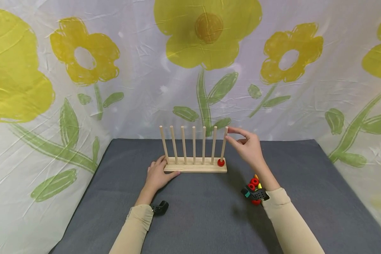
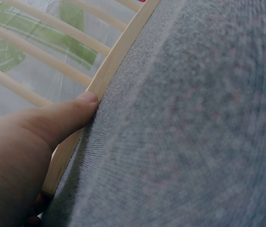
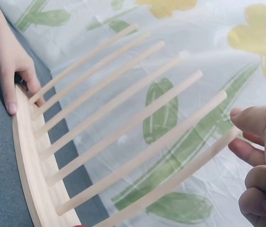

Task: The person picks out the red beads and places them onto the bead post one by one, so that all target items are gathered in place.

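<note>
2 arms [image 1: 132, 229] extend forward: left hand [image 1: 158, 174] low, right hand [image 1: 248, 146] higher, its thumb [image 3: 258, 119] and fingers [image 3: 247, 152] apart.

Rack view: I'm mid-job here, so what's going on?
A person's left hand grips one end of the rack. The right hand is at the top of the rightmost peg, with no bead visible in its fingers; whether it touches the peg is hard to tell. One red bead sits at that peg's base, and the other six pegs are bare. More pieces, some red, lie on the table.
</note>
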